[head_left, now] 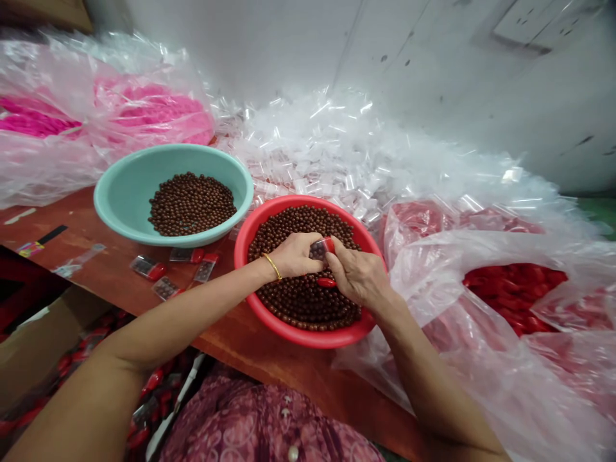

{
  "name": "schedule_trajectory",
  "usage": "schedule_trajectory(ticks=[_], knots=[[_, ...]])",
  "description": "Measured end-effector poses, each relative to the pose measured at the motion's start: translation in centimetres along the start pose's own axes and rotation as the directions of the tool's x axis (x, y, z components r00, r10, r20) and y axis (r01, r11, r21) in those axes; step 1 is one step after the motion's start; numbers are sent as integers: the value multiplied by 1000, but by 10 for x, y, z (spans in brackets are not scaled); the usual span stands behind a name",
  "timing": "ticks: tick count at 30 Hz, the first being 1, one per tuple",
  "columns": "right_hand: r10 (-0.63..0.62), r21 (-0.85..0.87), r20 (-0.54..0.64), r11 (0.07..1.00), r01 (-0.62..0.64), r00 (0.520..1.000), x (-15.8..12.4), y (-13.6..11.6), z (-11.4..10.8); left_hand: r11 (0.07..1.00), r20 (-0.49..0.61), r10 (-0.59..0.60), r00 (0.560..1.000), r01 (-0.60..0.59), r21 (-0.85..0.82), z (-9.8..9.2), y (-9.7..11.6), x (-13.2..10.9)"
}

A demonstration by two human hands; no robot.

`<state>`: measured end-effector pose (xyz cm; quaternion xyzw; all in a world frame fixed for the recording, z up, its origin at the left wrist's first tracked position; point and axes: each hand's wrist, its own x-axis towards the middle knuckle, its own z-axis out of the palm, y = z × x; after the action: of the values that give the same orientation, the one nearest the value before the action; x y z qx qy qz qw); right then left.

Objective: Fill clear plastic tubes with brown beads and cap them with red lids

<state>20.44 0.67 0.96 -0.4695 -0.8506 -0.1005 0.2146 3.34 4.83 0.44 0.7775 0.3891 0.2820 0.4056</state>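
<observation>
1. Red plastic forms the cap [330,244] of a small clear case [317,251] in the head view; dark beads show through its wall.
2. The left hand [293,255] grips the case's body, fingers drawn in; the right hand [360,274] pinches at the capped end.
3. Done well, I judge, this calls for a steady left grip and even, straight pressure on the cap (a skewed one could spill beads).
4. The case is between the two hands, touching both, above brown beads [308,221] in a red basin [244,303].
5. Just below the right fingers is another red piece [326,282]; whether held or resting, I cannot tell.
</observation>
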Motion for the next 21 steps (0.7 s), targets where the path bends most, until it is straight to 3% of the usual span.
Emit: schedule_trajectory(ticks=[2,4,7,9,11,18,21], knots=[[54,126,-4,991,-53,999,2,3,-2,998,2,-32,999,32,45,1,2,0],[208,337,-17,922,-190,978,8,5,-1,996,40,-38,998,34,83,3,5,0],[504,676,79,607,-418,860,24,3,7,988,140,15,990,-36,151,6,8,0],[554,796,226,369,-480,801,35,-1,14,978,163,41,986,-73,197,6,9,0],[521,825,335,241,-512,785,42,-5,21,966,151,54,987,-89,241,6,7,-1],[394,766,523,170,-620,755,40,-12,29,899,198,81,977,-157,408,4,2,-6],[453,772,488,173,-611,746,41,-17,27,874,212,91,973,-180,452,5,1,-5]])
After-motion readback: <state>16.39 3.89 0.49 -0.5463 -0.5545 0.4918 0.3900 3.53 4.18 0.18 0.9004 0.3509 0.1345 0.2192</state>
